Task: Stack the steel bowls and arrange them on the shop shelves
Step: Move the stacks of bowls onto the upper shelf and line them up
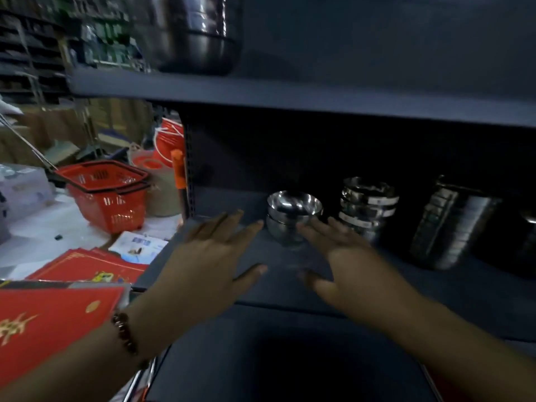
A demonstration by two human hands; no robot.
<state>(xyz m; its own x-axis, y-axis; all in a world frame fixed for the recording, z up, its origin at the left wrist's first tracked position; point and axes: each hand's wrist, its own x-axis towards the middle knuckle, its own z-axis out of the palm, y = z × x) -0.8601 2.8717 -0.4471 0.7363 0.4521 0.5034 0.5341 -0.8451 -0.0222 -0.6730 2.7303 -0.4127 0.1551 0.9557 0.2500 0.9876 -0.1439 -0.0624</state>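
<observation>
A short stack of small steel bowls stands on the dark grey middle shelf. My left hand hovers just left of the stack, fingers spread, holding nothing. My right hand is just right of it, also spread; its fingertips are close to the lower bowl, and I cannot tell if they touch. Further right stand a taller stack of labelled bowls and a leaning stack of steel ware. A large steel stack sits on the upper shelf.
The upper shelf board overhangs the bowls. Left of the shelving, stacked red shopping baskets, red buckets and red printed packets lie on a cluttered surface. A lower shelf is below my arms.
</observation>
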